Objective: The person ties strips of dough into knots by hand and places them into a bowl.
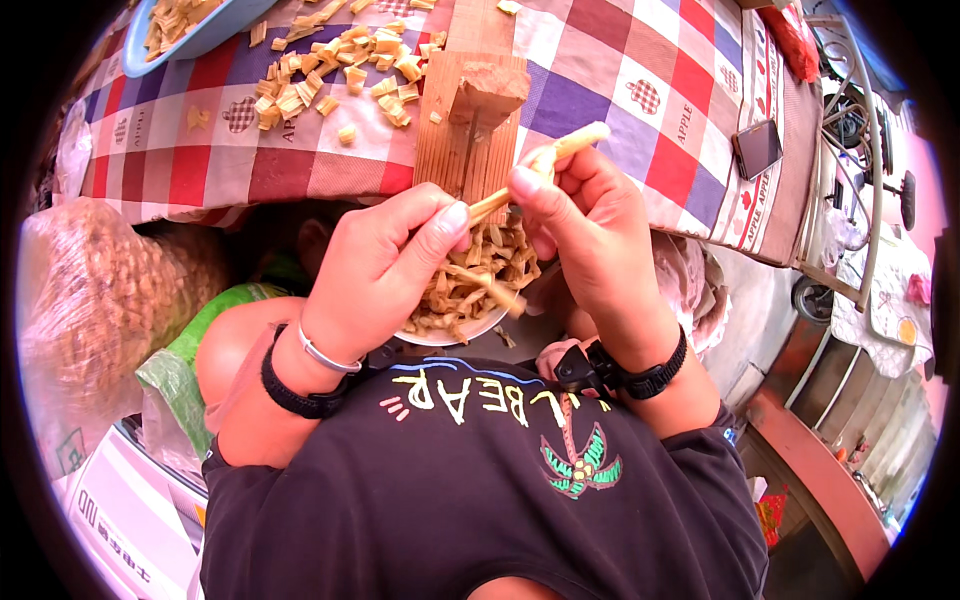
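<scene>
My left hand (385,260) is closed on a long pale-yellow dried strip (488,204), pinched between thumb and fingers. My right hand (575,220) pinches the same strip higher up, and its folded pale end rises above my fingers. Below them is a white bowl (430,336) holding many twisted dried strips (470,280), partly hidden by my hands. Just beyond my hands lies a wooden board (440,150) with an upright metal blade (473,135) set under a wooden block (490,85).
The checked tablecloth (660,150) carries cut pieces (390,100), a blue basin (180,45) of pieces and a dark phone (755,150). At left are a large bag of brown bits (110,310) and a green bag (215,320). A wheeled metal frame (868,220) stands at right.
</scene>
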The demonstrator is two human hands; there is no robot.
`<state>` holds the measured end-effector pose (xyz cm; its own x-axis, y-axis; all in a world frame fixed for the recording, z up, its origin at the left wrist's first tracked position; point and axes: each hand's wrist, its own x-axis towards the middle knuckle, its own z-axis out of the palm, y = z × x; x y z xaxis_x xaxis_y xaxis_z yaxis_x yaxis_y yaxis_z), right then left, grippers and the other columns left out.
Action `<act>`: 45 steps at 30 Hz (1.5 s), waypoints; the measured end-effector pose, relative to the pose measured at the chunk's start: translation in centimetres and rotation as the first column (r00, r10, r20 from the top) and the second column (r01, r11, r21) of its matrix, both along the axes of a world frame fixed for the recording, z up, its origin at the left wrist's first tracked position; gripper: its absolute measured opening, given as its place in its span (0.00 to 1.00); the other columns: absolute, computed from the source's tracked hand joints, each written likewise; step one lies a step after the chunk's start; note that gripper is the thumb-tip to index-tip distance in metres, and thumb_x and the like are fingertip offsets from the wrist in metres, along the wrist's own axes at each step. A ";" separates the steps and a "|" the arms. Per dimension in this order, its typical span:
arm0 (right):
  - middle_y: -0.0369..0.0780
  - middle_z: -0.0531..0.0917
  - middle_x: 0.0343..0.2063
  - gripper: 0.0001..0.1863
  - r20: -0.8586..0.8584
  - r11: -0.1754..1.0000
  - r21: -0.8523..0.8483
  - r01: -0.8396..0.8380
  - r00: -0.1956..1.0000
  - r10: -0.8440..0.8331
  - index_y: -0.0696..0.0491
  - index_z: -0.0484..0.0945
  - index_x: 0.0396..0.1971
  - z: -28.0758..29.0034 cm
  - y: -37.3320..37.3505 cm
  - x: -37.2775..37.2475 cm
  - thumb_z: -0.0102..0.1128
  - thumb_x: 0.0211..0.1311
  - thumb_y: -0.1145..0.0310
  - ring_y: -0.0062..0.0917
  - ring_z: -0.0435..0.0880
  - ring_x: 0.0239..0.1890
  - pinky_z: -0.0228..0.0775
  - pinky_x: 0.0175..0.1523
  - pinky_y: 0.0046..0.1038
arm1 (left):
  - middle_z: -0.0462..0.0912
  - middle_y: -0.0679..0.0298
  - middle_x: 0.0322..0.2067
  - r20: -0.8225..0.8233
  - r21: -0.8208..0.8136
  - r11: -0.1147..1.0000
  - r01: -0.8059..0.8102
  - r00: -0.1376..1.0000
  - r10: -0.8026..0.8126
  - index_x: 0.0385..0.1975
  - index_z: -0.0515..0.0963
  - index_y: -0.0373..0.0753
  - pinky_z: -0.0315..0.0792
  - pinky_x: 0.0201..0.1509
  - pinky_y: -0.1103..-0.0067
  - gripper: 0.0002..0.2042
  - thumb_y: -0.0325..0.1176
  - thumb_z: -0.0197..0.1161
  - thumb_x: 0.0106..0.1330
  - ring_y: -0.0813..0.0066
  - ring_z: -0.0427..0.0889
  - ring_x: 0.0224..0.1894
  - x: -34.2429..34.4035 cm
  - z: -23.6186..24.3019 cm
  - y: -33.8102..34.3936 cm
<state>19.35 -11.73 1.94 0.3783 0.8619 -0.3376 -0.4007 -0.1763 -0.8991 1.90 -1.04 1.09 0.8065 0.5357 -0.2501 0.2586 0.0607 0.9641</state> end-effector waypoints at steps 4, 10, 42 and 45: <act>0.29 0.79 0.25 0.11 0.008 0.999 -0.039 0.028 1.000 -0.028 0.55 0.78 0.37 -1.3 0.3 0.4 0.69 0.66 0.65 0.10 0.72 0.21 0.61 0.26 0.14 | 0.74 0.73 0.23 -0.064 0.121 0.992 0.031 0.998 -0.024 0.32 0.77 0.34 0.65 0.32 0.84 0.13 0.37 0.56 0.77 0.86 0.67 0.26 -0.1 -0.4 0.7; 0.30 0.78 0.27 0.11 -0.006 0.992 -0.128 -0.007 1.000 0.007 0.55 0.79 0.42 -2.2 0.6 1.5 0.66 0.68 0.64 0.10 0.72 0.26 0.62 0.31 0.14 | 0.76 0.62 0.20 -0.086 0.280 0.957 -0.069 0.992 0.097 0.34 0.80 0.33 0.66 0.27 0.78 0.12 0.37 0.63 0.72 0.78 0.71 0.21 0.0 -1.7 1.9; 0.34 0.81 0.41 0.15 0.121 0.955 0.021 -0.295 0.949 0.290 0.58 0.76 0.53 -2.7 -0.2 -0.5 0.55 0.77 0.64 0.14 0.77 0.46 0.72 0.52 0.22 | 0.80 0.62 0.29 0.124 0.655 0.756 0.011 0.985 -0.122 0.40 0.79 0.34 0.73 0.37 0.82 0.08 0.26 0.69 0.64 0.77 0.80 0.30 0.4 -1.1 0.8; 0.34 0.83 0.37 0.15 0.187 0.911 -0.050 -0.409 0.892 0.411 0.58 0.77 0.54 -1.9 0.2 1.1 0.55 0.76 0.64 0.14 0.78 0.43 0.73 0.50 0.22 | 0.80 0.66 0.30 0.137 0.238 0.927 -0.290 0.955 0.264 0.39 0.79 0.34 0.74 0.37 0.83 0.09 0.32 0.69 0.66 0.81 0.79 0.32 0.5 -1.8 0.8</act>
